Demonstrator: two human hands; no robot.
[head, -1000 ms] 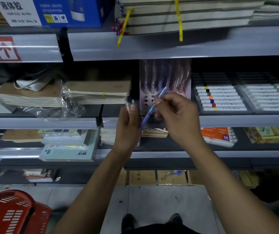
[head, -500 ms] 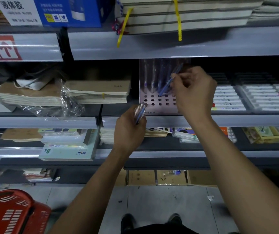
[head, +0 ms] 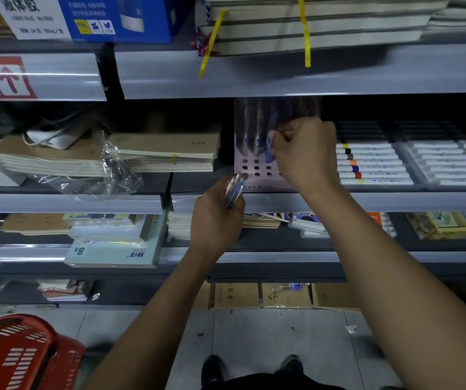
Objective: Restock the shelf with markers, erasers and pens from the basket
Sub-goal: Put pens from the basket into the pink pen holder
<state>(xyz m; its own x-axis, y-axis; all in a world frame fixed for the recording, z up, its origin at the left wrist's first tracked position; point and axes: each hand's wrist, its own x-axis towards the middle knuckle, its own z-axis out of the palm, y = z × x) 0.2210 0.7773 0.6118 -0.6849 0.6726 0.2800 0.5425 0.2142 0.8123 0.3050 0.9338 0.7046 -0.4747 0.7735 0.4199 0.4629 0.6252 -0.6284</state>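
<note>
A pink pen display stand (head: 250, 180) with rows of round holes sits on the middle shelf, with a few pens standing upright in its back rows. My right hand (head: 305, 152) pinches a blue pen (head: 269, 149) held upright over a hole in the stand. Just below the stand's front, my left hand (head: 216, 218) grips a small bundle of pens (head: 234, 188), their tips pointing up. A red basket (head: 15, 353) sits on the floor at the lower left.
Trays of markers (head: 372, 164) lie to the right of the stand. Stacked notebooks (head: 167, 153) and a loose plastic wrap (head: 113, 170) are to its left. Paper pads fill the lower shelves, and bundled books sit on the top shelf.
My right hand took one pen from the left hand's bundle, carried it up to the stand and lowered it upright over the holes. The left hand dropped slightly with the remaining pens.
</note>
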